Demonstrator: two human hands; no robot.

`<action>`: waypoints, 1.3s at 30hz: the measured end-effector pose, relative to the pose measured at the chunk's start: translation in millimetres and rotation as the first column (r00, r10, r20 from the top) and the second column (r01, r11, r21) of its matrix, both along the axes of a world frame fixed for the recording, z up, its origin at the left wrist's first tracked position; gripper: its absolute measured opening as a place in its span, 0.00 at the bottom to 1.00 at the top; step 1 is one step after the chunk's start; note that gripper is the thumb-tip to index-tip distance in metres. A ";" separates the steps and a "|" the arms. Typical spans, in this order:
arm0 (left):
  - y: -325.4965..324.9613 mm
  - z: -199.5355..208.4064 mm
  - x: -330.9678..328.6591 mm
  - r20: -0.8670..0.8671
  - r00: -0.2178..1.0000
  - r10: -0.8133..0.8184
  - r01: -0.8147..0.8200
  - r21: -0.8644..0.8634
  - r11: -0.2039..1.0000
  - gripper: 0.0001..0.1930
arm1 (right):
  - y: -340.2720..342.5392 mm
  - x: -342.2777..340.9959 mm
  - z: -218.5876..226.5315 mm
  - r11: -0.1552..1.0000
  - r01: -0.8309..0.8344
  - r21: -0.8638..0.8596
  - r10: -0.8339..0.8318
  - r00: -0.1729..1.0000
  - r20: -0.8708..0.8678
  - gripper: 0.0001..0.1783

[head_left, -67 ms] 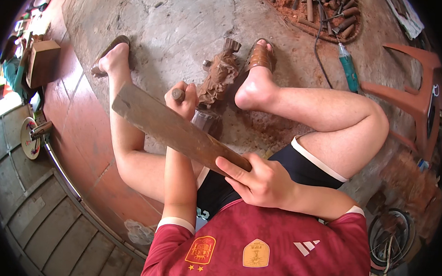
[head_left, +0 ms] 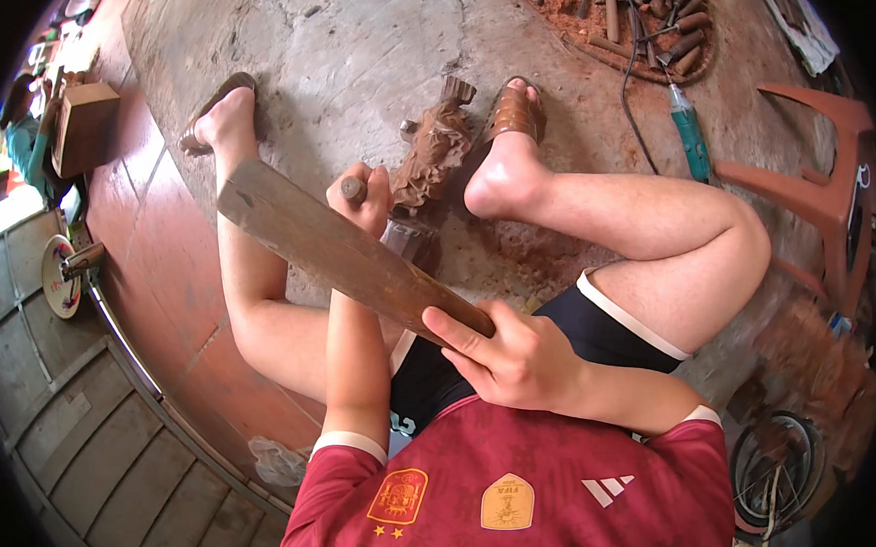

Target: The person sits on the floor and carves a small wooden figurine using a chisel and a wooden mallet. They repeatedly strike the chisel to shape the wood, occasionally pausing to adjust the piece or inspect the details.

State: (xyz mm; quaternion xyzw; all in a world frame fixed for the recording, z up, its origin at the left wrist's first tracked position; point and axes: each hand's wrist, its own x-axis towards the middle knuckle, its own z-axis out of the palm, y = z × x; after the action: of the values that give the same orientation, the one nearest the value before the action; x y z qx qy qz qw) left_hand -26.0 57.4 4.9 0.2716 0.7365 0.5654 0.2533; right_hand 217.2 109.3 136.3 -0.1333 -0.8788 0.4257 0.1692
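At the far right of the floor, one shallow round tray holds reddish crumbs and many brown rod-shaped pieces, too overlapped to count. One green power tool lies near it. One carved brown figure rests between two sandalled feet. The left hand, fisted, has its grip wrapped around one round-ended handle; the right hand, wrist bent, clamps its grip on one wooden bat slanting far left.

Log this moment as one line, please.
left hand: grips wooden handle | right hand: holds flat wooden bat | carved figure: by right foot | green power tool: beside chair
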 end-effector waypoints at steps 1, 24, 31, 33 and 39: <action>0.3 -0.4 0.8 -0.017 1.000 -0.008 0.008 -0.008 1.000 0.19 | -1.8 -7.5 -2.6 0.999 0.034 0.019 -0.033 0.998 -0.057 0.36; -14.0 17.4 -14.2 0.370 0.882 -0.292 0.184 0.301 0.936 0.15 | -6.5 -6.9 -0.9 0.994 -0.093 -0.054 0.096 0.992 0.077 0.37; -11.5 1.7 -13.1 0.161 0.936 -0.312 0.236 0.368 0.899 0.21 | -8.4 -6.9 1.7 0.990 -0.091 -0.111 0.096 0.994 0.043 0.37; -12.2 -1.9 -12.6 0.136 0.956 -0.259 0.212 0.291 0.933 0.22 | -6.0 -6.7 2.8 0.990 -0.079 -0.118 0.084 0.996 0.040 0.37; -14.5 -5.0 -13.7 0.144 0.956 -0.257 0.227 0.198 0.954 0.18 | -7.3 -5.4 3.1 0.988 -0.059 -0.145 0.064 0.998 0.029 0.37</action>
State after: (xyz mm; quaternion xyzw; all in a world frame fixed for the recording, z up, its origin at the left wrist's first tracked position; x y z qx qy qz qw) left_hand -39.7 42.9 -0.1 0.3331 0.6196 0.6148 0.3567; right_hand 211.7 102.1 139.3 -0.1250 -0.8522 0.4909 0.1312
